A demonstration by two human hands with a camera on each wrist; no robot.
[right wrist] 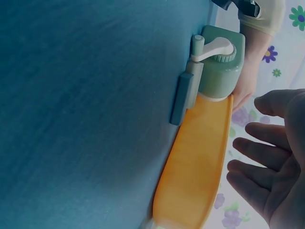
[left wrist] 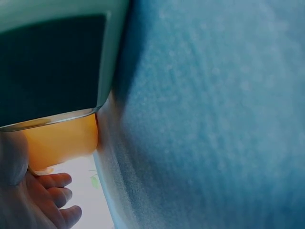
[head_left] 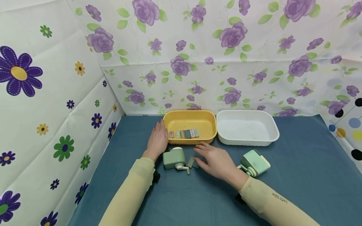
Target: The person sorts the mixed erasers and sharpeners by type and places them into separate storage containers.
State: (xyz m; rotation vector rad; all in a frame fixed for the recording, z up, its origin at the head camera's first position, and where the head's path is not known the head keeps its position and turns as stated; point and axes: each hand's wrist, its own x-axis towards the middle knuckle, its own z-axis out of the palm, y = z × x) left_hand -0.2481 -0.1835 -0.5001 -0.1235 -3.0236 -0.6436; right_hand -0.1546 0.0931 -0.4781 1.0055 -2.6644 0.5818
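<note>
My left hand [head_left: 158, 138] rests against the left end of the yellow tray [head_left: 190, 142], fingers fairly straight. Inside the tray lie several small coloured blocks [head_left: 188, 134]. In front of it sits a green crank device [head_left: 173, 158], its white crank toward two small blocks, a grey-green one [head_left: 190, 162] and a bluish one partly behind my right fingers. My right hand [head_left: 216, 158] hovers near the tray's front edge with fingers spread, holding nothing. The right wrist view shows the green-grey block [right wrist: 194, 83] and blue block [right wrist: 181, 98] side by side by the device [right wrist: 221, 71].
A white tray [head_left: 248, 142] stands right of the yellow one. A second green crank device [head_left: 255, 163] lies on the blue cloth [head_left: 192, 201] beyond my right wrist. Floral sheets [head_left: 209, 83] hang behind and at the left.
</note>
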